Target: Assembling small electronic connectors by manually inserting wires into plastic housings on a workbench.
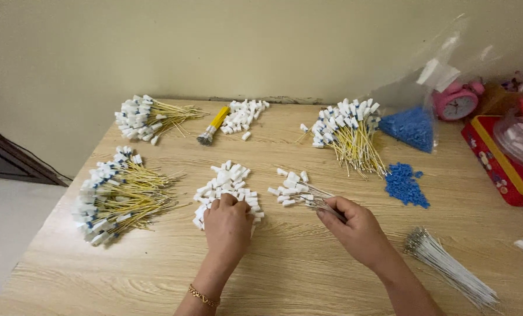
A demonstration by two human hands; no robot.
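- Head view, looking down: the left hand (228,225) is curled over the near edge of a loose heap of small white plastic caps (229,184), fingers bent down into it. Looks like it's picking one out, but I can't tell whether it's got one.
- The right hand (358,229) is pinched shut on a small fan of thin white wires with white caps on the tips (299,195), capped ends pointing left and lying on the pale wood-grain surface (308,269).
- Just right of that hand, near the front edge, is a bundle of bare white wires with metal ends (448,266), no caps on them, so that lot seems left to do.
- Further out are three piles of yellow wires with white-and-blue ends: front left (118,196), back left (147,115), back right (346,131). Those look finished, so I'd guess it's well along.
- Also back there: another small heap of white caps (244,116) beside a yellow-banded wire bundle (212,126).
- Right side: scattered blue plastic beads (406,184), a clear bag with more blue beads (413,127), a pink alarm clock (456,102), a red tin box (498,167).
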